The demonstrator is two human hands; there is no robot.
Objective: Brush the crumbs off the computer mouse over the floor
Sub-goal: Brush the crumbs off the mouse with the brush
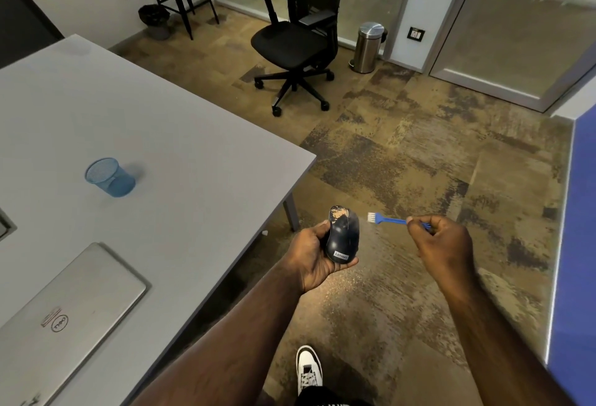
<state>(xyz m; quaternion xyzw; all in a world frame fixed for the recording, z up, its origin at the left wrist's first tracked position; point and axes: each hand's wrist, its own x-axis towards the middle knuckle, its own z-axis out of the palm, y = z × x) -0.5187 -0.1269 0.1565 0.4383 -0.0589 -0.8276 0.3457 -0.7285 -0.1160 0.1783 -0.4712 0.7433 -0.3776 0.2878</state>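
Observation:
My left hand [311, 257] cradles a dark blue computer mouse [342, 238] over the carpeted floor [403, 164], just past the table's corner. Pale crumbs speckle the mouse's far end. My right hand [442, 244] pinches the handle of a small blue brush [388, 220]. The brush's white bristles point left and hover a little to the right of the mouse's crumbed end, not touching it.
A grey table [161, 135] on the left carries a closed silver laptop [71, 312] and a blue mesh cup [109, 176]. A black office chair [300, 35] and a steel pedal bin [367, 48] stand farther back. A blue partition [577, 244] runs along the right.

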